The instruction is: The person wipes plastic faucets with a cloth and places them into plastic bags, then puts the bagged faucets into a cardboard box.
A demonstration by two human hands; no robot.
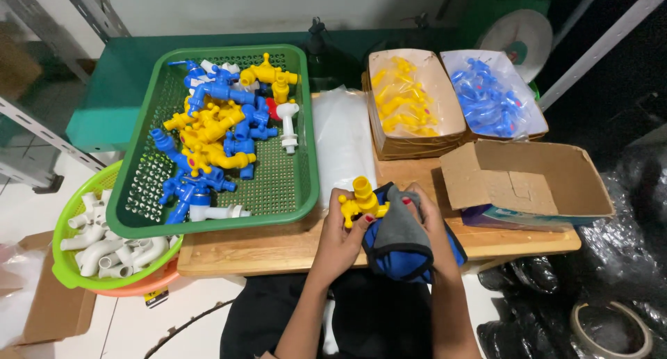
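Both hands (379, 227) hold yellow tap (361, 200) w/ cloth (405, 235), spout up.

Yellow, blue and green on a pale wood table (278, 251)

The tap (361, 200) in hand is bright yellow, the cloth (406, 241) grey edged in royal blue (fingernails red). The green tray (285, 185), dotted with holes, carries yellow, blue and white taps; the lime basket (66, 268) has white pipe bends. Two brown boxes are lined with yellow parts (403, 102) and blue parts (490, 102).
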